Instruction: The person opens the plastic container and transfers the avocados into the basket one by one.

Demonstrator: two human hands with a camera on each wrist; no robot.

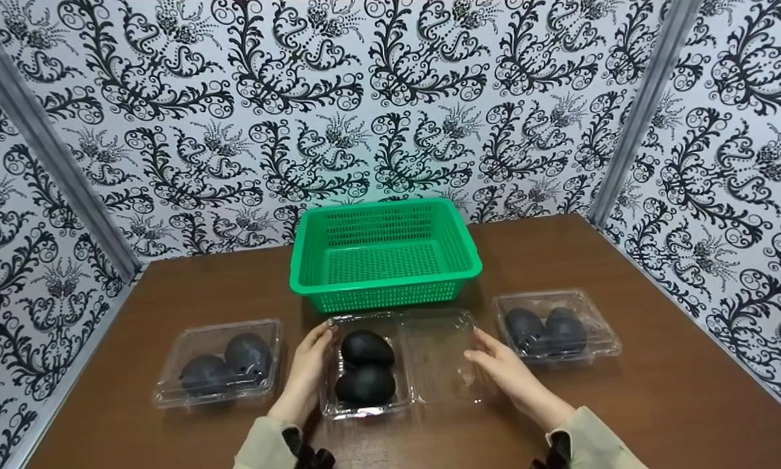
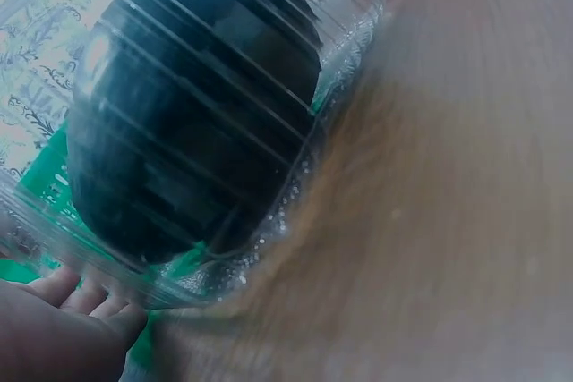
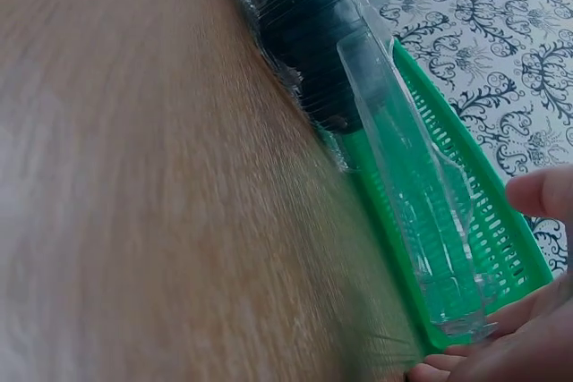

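In the middle of the table lies a clear plastic clamshell box point(image 1: 403, 381), its lid point(image 1: 443, 365) folded out to the right. Two glossy black, egg-shaped fruits point(image 1: 366, 384) rest in its base, one behind the other; their kind is unclear. My left hand point(image 1: 309, 368) grips the base's left edge, thumb near the far corner, fingers point(image 2: 85, 297) against the outer wall. At the lid's right edge is my right hand point(image 1: 511, 371). Its fingers point(image 3: 524, 310) touch the rim from below, while the thumb point(image 3: 537, 194) stands apart from it.
A green plastic basket point(image 1: 387, 286) stands directly behind the box. Closed clear boxes with two dark fruits each sit on either side, one at the left point(image 1: 217, 361) and another at the right point(image 1: 556, 326). Patterned walls point(image 1: 364, 130) enclose the brown table point(image 1: 677, 404).
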